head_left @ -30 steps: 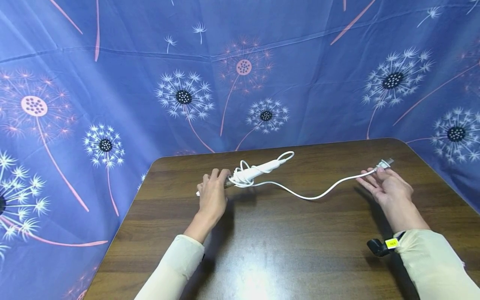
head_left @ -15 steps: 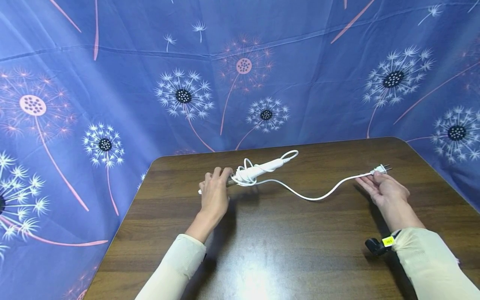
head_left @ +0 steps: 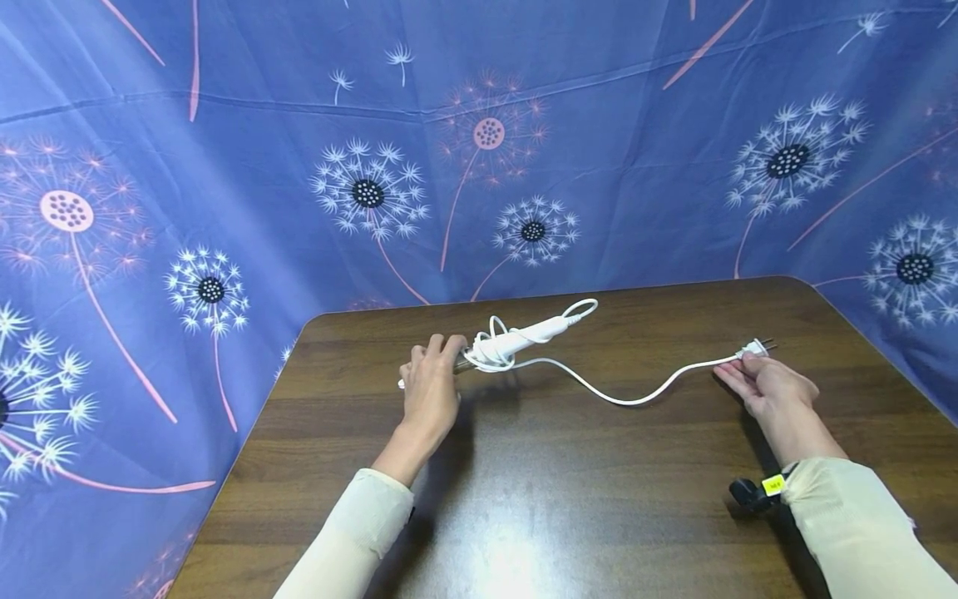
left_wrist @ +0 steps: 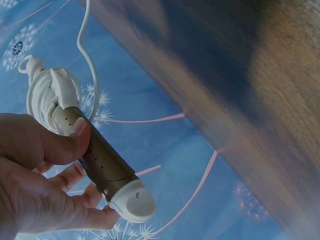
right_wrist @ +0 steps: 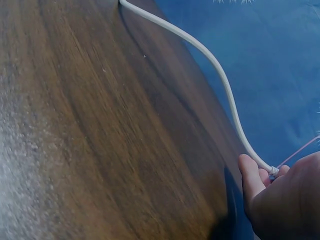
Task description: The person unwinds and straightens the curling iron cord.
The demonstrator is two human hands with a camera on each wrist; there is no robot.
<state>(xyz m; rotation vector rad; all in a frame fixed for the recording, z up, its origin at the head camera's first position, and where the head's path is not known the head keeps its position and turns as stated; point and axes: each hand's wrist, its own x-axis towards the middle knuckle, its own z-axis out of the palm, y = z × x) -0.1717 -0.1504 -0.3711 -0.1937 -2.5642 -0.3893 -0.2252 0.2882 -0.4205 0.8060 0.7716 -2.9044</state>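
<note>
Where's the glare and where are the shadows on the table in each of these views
Head: bright glare on the table, low and near the middle; dark shadows beside the left hand and right hand. Left wrist: a broad dark shadow. Right wrist: pale glare at lower left, thin shadow from the cord.

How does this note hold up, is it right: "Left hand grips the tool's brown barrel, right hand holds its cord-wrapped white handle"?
Not quite: the right hand isn't on the white handle. The head view shows it holding the white plug at the end of the cord. The left hand does grip the brown barrel, and the handle is cord-wrapped, as you wrote.
</note>
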